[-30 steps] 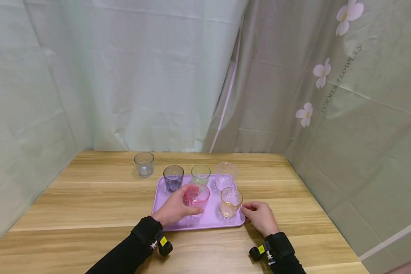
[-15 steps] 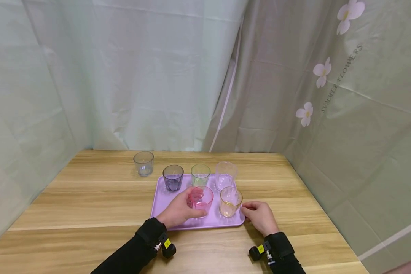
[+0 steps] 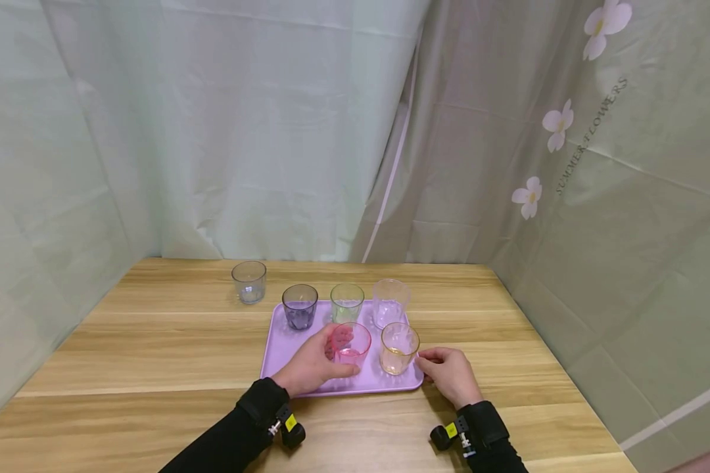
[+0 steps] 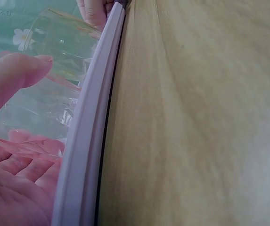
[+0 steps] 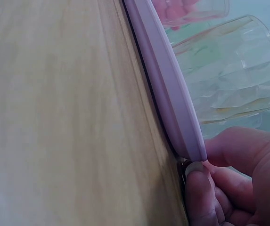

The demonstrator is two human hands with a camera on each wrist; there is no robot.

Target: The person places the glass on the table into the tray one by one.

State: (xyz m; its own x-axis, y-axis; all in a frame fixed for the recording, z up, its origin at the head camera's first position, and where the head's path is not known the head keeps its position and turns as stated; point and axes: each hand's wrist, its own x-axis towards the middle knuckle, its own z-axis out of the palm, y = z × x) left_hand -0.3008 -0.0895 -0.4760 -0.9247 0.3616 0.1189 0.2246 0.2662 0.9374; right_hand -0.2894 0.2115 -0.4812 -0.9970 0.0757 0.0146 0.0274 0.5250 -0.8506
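My left hand (image 3: 309,362) holds a pink glass tumbler (image 3: 353,348) upright at the front middle of a lilac tray (image 3: 279,358), fingers behind it and thumb in front. Just right of it stands an amber-rimmed tumbler (image 3: 399,355), seen side-on in the right wrist view. At the tray's front right corner, my right hand (image 3: 451,376) pinches the rim between thumb and finger. Along the back of the tray are a dark grey tumbler (image 3: 300,312), a green one (image 3: 347,305) and a clear pinkish one (image 3: 390,309). The pink glass's base is partly hidden.
A clear greyish tumbler (image 3: 249,286) stands on the wooden table (image 3: 154,341), off the tray at the back left. Curtains (image 3: 260,131) hang behind the table and along both sides.
My left hand has moved the pink tumbler a little right and toward the front, closer to the amber-rimmed one. The right hand stays at the tray corner.
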